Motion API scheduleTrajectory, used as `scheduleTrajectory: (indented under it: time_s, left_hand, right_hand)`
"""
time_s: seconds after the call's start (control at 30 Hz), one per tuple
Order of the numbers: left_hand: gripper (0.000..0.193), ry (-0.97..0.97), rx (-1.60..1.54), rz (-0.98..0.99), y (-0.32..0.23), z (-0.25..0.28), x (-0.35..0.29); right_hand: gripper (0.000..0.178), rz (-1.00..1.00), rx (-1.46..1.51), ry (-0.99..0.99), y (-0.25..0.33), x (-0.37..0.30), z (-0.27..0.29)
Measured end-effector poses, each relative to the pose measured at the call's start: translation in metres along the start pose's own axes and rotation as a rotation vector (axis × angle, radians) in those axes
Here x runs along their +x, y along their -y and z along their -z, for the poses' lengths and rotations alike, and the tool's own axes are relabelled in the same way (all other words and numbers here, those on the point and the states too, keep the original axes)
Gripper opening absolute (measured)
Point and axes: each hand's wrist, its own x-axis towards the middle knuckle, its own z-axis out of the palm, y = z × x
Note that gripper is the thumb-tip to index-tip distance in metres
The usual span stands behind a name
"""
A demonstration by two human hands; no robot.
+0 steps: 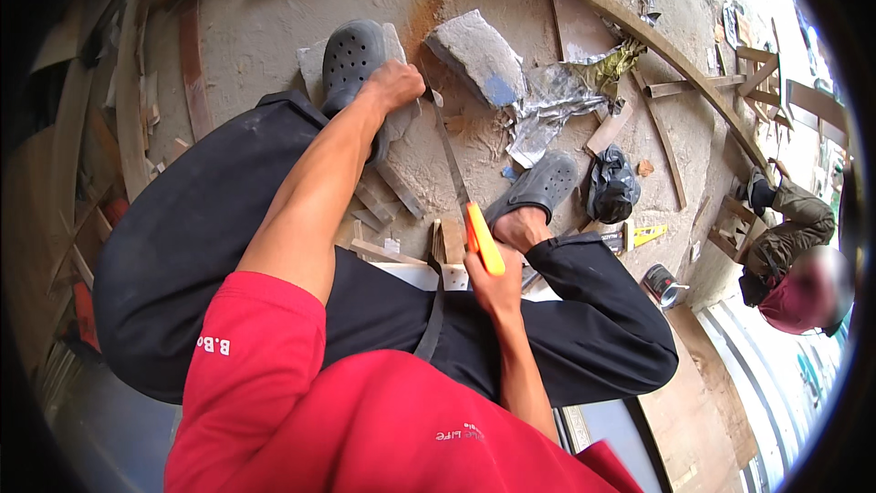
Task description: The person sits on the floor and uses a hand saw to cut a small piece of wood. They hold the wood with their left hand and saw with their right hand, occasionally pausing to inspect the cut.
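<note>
Where the left hand (397,85) is curled beside the tip of the saw (453,162), its fingers could be nicked if the blade slipped or twisted; whether anything is gripped there cannot be told. The saw, slanted between both hands above the floor (274,27), is seen to have a thin, dark blade and an orange handle (484,239), around which the fingers of the right hand (497,285) are closed.

Smooth plastic saw handle (485,239), metal blade (452,162); rough, stone-like block (474,53); glossy, crumpled foil-like sheet (549,102).
</note>
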Motion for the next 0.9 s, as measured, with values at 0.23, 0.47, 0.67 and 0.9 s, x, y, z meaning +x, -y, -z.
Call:
scheduleTrajectory:
  time_s: [0.23,0.47,0.67,0.9]
  left_hand:
    - [0.016,0.002,-0.002,0.013,0.008,0.003,0.001]
    - [0.016,0.023,-0.008,-0.031,-0.001,0.006,0.005]
    - [0.016,0.043,-0.027,-0.035,0.002,0.012,0.005]
    - [0.016,0.032,-0.026,-0.027,-0.001,0.003,0.003]
  right_hand:
    - [0.024,0.024,-0.041,0.026,-0.006,0.011,-0.009]
    - [0.02,-0.114,-0.045,0.025,-0.023,0.055,-0.029]
    - [0.02,-0.073,-0.091,0.015,-0.026,0.047,-0.027]
    - [0.02,0.017,0.007,-0.07,-0.016,-0.007,-0.018]
